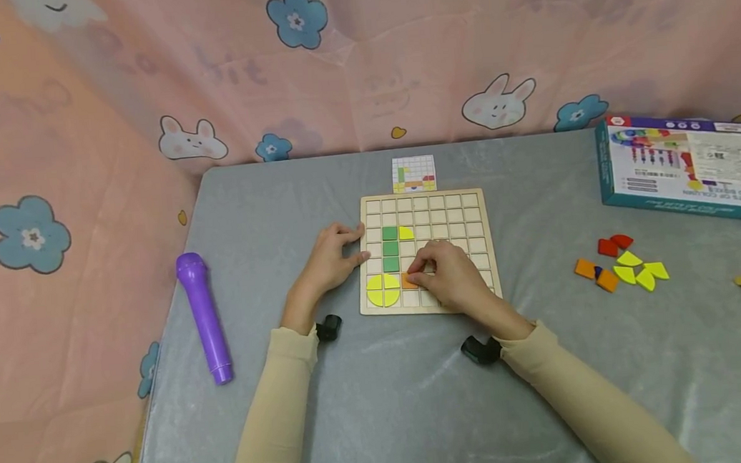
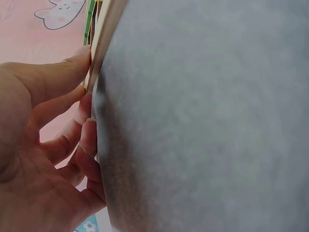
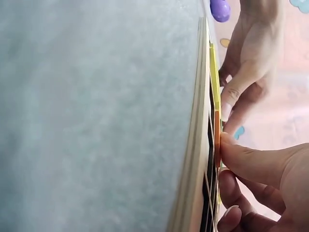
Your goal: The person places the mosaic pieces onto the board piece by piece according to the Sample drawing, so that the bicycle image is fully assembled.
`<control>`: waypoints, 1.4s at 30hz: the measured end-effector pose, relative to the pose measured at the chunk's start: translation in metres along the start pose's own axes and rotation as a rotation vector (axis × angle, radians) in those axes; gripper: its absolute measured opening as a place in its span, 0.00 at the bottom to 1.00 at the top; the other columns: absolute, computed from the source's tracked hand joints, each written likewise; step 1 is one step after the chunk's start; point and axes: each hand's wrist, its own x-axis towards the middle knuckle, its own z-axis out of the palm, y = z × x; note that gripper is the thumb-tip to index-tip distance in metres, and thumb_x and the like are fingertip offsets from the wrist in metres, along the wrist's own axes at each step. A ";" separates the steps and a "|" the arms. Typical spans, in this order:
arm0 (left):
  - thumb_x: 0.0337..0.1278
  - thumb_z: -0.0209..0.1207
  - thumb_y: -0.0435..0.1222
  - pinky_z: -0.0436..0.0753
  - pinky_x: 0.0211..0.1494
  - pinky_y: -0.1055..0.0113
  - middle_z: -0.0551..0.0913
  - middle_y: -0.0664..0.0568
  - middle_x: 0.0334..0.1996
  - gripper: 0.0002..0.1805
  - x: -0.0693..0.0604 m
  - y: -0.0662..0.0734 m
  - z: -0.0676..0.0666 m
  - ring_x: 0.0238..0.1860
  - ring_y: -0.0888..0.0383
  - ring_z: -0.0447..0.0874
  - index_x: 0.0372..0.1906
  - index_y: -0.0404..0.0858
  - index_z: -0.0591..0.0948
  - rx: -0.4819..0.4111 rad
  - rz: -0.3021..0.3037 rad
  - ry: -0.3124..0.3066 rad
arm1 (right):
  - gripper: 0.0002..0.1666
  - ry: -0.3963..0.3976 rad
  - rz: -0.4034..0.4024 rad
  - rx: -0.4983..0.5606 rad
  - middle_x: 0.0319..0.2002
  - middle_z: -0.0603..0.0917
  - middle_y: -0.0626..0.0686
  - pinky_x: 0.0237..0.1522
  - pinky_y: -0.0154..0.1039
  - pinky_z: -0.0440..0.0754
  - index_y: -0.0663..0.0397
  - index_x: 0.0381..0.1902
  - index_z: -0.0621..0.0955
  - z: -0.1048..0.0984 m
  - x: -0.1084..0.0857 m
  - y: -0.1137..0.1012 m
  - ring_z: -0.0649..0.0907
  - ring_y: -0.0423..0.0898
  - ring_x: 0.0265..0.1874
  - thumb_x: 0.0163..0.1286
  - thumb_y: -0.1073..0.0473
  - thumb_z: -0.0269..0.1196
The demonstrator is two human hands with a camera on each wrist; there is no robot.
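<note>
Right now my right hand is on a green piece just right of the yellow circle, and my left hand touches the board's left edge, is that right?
Not quite: the piece at your right hand is orange, not green, as the head view shows. It's just right of the yellow circle, and your left hand touches the left edge of the board.

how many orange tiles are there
3: one orange tile on the board at the right hand, plus an upper tile and lower tile on the table, right of the board. The hand may hide more.
</note>
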 end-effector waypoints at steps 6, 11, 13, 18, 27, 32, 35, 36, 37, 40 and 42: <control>0.72 0.67 0.38 0.73 0.69 0.47 0.76 0.37 0.64 0.33 0.000 -0.001 0.000 0.67 0.40 0.70 0.77 0.38 0.72 0.009 0.008 0.003 | 0.06 0.031 0.024 -0.027 0.34 0.86 0.50 0.38 0.42 0.72 0.50 0.32 0.91 -0.011 -0.006 0.003 0.78 0.49 0.36 0.66 0.56 0.78; 0.72 0.68 0.37 0.73 0.69 0.47 0.76 0.37 0.64 0.33 0.000 0.000 0.001 0.67 0.39 0.70 0.76 0.38 0.72 0.002 0.017 0.005 | 0.09 0.039 0.072 -0.041 0.35 0.87 0.53 0.38 0.41 0.71 0.55 0.39 0.90 -0.038 -0.019 0.025 0.76 0.49 0.35 0.68 0.56 0.76; 0.71 0.68 0.37 0.73 0.69 0.47 0.76 0.37 0.64 0.33 -0.001 0.001 0.001 0.67 0.39 0.70 0.76 0.38 0.72 0.002 0.015 0.003 | 0.12 0.034 0.099 -0.059 0.38 0.87 0.55 0.39 0.42 0.71 0.57 0.43 0.89 -0.053 -0.027 0.037 0.76 0.50 0.36 0.69 0.55 0.75; 0.72 0.67 0.38 0.73 0.70 0.47 0.76 0.37 0.65 0.33 -0.001 0.000 0.001 0.68 0.40 0.70 0.77 0.38 0.72 0.006 0.008 -0.001 | 0.18 0.076 0.166 -0.121 0.47 0.86 0.65 0.43 0.45 0.73 0.63 0.50 0.86 -0.093 -0.050 0.069 0.77 0.56 0.41 0.71 0.55 0.74; 0.72 0.68 0.38 0.73 0.70 0.48 0.75 0.37 0.65 0.34 0.000 -0.001 0.001 0.68 0.40 0.69 0.77 0.39 0.71 0.005 -0.002 -0.001 | 0.19 0.182 0.253 -0.194 0.49 0.84 0.67 0.39 0.37 0.69 0.65 0.51 0.86 -0.142 -0.086 0.113 0.78 0.57 0.43 0.71 0.56 0.74; 0.71 0.68 0.38 0.73 0.70 0.48 0.76 0.38 0.65 0.34 0.000 -0.001 0.001 0.67 0.41 0.70 0.77 0.39 0.71 -0.001 -0.005 0.001 | 0.19 0.190 0.266 -0.218 0.49 0.85 0.68 0.43 0.39 0.69 0.66 0.50 0.86 -0.150 -0.096 0.126 0.79 0.61 0.47 0.71 0.55 0.74; 0.71 0.68 0.38 0.73 0.70 0.48 0.76 0.38 0.65 0.34 0.001 -0.002 0.001 0.67 0.41 0.70 0.77 0.40 0.71 0.000 -0.007 0.000 | 0.21 0.156 0.296 -0.218 0.51 0.83 0.71 0.45 0.45 0.69 0.68 0.52 0.86 -0.153 -0.099 0.131 0.77 0.65 0.49 0.73 0.54 0.73; 0.71 0.68 0.38 0.73 0.70 0.48 0.76 0.38 0.65 0.34 0.001 -0.002 0.001 0.67 0.41 0.70 0.78 0.40 0.71 0.001 -0.006 0.001 | 0.22 0.148 0.305 -0.219 0.52 0.83 0.72 0.45 0.45 0.68 0.68 0.53 0.86 -0.154 -0.100 0.132 0.76 0.65 0.49 0.73 0.54 0.73; 0.71 0.68 0.38 0.73 0.70 0.48 0.76 0.38 0.65 0.34 0.001 -0.002 0.001 0.68 0.41 0.69 0.78 0.40 0.71 0.001 -0.006 0.000 | 0.22 0.141 0.313 -0.221 0.53 0.82 0.73 0.45 0.46 0.68 0.69 0.53 0.85 -0.154 -0.101 0.133 0.75 0.66 0.49 0.73 0.54 0.73; 0.71 0.68 0.38 0.73 0.70 0.48 0.75 0.38 0.66 0.34 0.001 -0.001 0.000 0.68 0.41 0.69 0.78 0.40 0.71 0.005 -0.002 -0.001 | 0.23 0.128 0.332 -0.239 0.53 0.81 0.74 0.44 0.49 0.69 0.69 0.54 0.85 -0.154 -0.103 0.133 0.74 0.67 0.48 0.72 0.55 0.73; 0.71 0.68 0.38 0.73 0.70 0.48 0.75 0.38 0.66 0.34 0.001 -0.001 0.000 0.68 0.41 0.69 0.78 0.40 0.71 0.008 0.000 -0.002 | 0.22 0.120 0.337 -0.247 0.53 0.80 0.75 0.45 0.53 0.70 0.69 0.54 0.85 -0.153 -0.103 0.133 0.74 0.67 0.47 0.72 0.55 0.73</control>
